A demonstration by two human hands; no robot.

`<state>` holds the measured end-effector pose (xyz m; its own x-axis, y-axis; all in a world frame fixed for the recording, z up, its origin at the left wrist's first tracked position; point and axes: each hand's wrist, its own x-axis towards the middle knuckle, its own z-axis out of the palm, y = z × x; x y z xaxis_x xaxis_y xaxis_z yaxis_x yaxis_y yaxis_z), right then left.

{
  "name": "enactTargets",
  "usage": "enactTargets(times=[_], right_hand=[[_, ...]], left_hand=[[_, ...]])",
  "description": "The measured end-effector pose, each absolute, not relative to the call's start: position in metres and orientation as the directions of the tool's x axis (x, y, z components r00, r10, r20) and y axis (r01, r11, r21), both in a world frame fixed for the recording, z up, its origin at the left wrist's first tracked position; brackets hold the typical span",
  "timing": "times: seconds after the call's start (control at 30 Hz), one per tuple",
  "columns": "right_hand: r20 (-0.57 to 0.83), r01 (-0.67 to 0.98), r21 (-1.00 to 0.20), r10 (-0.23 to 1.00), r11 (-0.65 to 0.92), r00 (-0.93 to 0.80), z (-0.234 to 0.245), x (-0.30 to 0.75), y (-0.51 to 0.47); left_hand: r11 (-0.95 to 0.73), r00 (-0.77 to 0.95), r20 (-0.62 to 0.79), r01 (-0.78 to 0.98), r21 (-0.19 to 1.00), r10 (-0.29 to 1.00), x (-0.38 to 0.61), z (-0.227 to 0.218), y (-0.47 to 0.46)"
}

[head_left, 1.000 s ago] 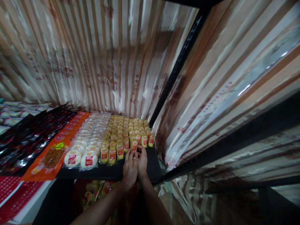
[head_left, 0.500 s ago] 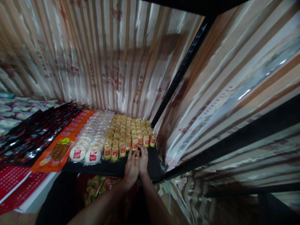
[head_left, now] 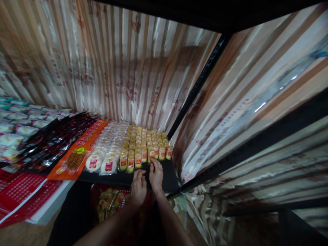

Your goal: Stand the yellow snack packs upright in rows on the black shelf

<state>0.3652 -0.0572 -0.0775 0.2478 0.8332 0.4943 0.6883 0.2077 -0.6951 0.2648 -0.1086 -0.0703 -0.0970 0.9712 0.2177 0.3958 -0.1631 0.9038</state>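
Rows of small yellow packets [head_left: 146, 145] with red labels fill the right end of a black shelf [head_left: 166, 177]. My right hand [head_left: 155, 175] lies on the shelf with its fingers stretched forward, the tips touching a front-row packet. My left hand [head_left: 138, 188] sits beside it at the shelf's front edge. It is drawn back from the packets and its fingers are curled under, so I cannot see whether anything is in them.
Left of the yellow packets lie round white cakes [head_left: 102, 163] in clear wrap, an orange snack pack [head_left: 74, 160] and dark glossy packs [head_left: 51, 143]. A red patterned box [head_left: 20, 191] sits at the lower left. Striped shiny paper [head_left: 123, 68] lines the back and right. More yellow packs [head_left: 107, 205] lie under the shelf.
Both hands were together at a front-row yellow packet. My left hand has pulled back to the shelf edge while the right stays at the packets. The view has shifted slightly.
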Motion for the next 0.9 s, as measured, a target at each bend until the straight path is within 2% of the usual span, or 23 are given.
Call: enactTargets(times=[0.1, 0.23, 0.4, 0.6, 0.9], right_hand=[[0.455, 0.682, -0.691, 0.877, 0.239, 0.154, -0.069, 0.347, -0.060], [0.434, 0.763, -0.609, 0.896, 0.215, 0.093, -0.063, 0.322, -0.061], [0.399, 0.809, -0.579, 0.901, 0.101, 0.174, -0.066, 0.308, -0.058], [0.388, 0.814, -0.575, 0.904, 0.083, 0.182, -0.070, 0.309, -0.059], [0.387, 0.753, -0.657, 0.877, 0.045, 0.285, -0.068, 0.322, -0.070]], left_hand=[[-0.134, -0.183, 0.223, 0.400, 0.907, 0.958, 0.252, -0.068, -0.103], [-0.112, -0.241, 0.235, 0.433, 0.894, 0.942, 0.236, -0.064, -0.094], [-0.117, -0.207, 0.246, 0.491, 0.863, 0.947, 0.229, -0.070, -0.090], [-0.131, -0.167, 0.246, 0.508, 0.851, 0.955, 0.231, -0.072, -0.089], [-0.157, -0.127, 0.240, 0.463, 0.872, 0.962, 0.241, -0.064, -0.092]])
